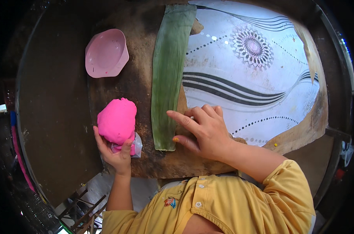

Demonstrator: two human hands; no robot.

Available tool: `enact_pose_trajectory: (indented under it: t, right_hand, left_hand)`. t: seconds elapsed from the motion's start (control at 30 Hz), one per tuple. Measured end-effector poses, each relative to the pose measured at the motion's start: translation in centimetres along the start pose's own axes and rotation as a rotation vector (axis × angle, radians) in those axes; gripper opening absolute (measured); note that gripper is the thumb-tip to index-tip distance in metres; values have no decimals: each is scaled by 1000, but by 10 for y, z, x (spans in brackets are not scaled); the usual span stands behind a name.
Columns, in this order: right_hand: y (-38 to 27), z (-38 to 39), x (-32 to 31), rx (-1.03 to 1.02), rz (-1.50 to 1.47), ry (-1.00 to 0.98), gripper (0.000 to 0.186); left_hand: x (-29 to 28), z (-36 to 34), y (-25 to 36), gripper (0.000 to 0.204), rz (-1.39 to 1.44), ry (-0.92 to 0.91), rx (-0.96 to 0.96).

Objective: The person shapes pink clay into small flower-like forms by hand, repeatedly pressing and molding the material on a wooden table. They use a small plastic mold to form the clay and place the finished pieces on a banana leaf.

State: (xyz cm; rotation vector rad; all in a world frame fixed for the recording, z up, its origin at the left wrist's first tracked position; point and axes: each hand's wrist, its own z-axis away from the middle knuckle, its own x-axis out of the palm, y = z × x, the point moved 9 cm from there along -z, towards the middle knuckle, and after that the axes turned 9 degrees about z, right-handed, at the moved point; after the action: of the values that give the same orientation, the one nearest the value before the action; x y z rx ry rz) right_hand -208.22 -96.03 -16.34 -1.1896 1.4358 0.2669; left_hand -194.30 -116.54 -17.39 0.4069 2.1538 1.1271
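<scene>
A big lump of bright pink dough is cradled at its lower side by my left hand, the thumb near its base. Clear plastic wrap sticks out under the lump, with a smaller pink bit beside it. A long strip of green leaf lies lengthwise down the table. Over its near right edge is my right hand, index finger and thumb spread apart, other fingers bent, nothing between them. The index fingertip is at the leaf; whether it presses on it I cannot tell.
A pink plastic bowl stands at the far left with small pink specks in it. White patterned sheeting with torn edges covers the right of the worn wooden table. A tiny yellow bit lies near the right front edge.
</scene>
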Motion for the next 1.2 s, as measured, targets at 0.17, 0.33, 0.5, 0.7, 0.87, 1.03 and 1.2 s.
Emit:
enact_pose_trajectory:
  t: [0.17,0.33,0.5,0.7,0.87,1.03,1.2]
  right_hand:
    - [-7,8,8,-45,77,-20,60]
    - [-14,15,9,-114,183,66,56]
    - [-18,14,16,-155,269,99,47]
    - [-14,10,20,-132,326,147,39]
    - [-12,8,3,-154,125,277,39]
    - [0,2,-1,-75,14,214,55]
    - [-4,5,-2,-63,26,170,51]
  left_hand:
    - [2,-3,11,91,-75,-19,109]
    - [1,-5,11,78,64,7,162]
    - [-1,-8,16,73,-40,87,217]
    - [-5,-4,24,78,-224,213,312]
    - [0,-1,32,81,-392,215,343]
    - [2,0,34,86,-466,182,301]
    - [3,1,35,88,-403,158,346]
